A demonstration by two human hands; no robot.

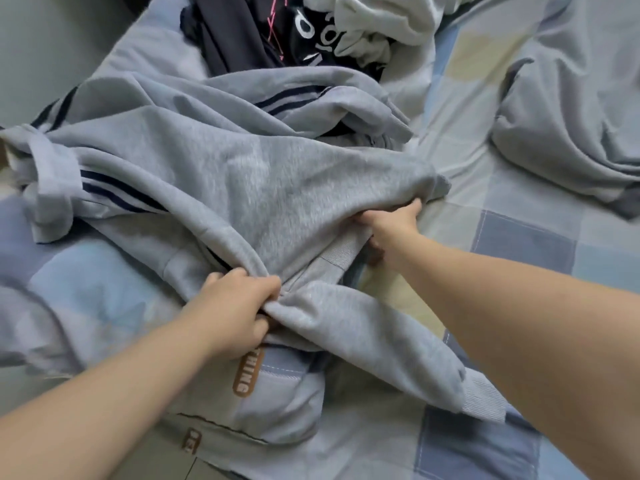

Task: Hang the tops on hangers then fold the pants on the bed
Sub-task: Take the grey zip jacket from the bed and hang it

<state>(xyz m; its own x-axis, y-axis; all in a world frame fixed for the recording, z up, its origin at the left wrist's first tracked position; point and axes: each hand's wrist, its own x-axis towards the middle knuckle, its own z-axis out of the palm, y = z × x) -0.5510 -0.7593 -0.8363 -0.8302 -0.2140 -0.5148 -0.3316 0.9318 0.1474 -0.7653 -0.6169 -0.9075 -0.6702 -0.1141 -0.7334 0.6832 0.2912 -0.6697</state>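
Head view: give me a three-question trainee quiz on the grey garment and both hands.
1. True or false: the left hand is open, touching nothing.
2. The right hand holds: A) the grey garment, B) a hanger, C) a pillow.
3. Fill in: the grey garment's stripes are ___ in colour.
Key: 1 false; 2 A; 3 dark blue.

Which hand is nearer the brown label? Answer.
Left. The left hand grips the grey top just above the brown label; the right hand grips its hem farther up and right.
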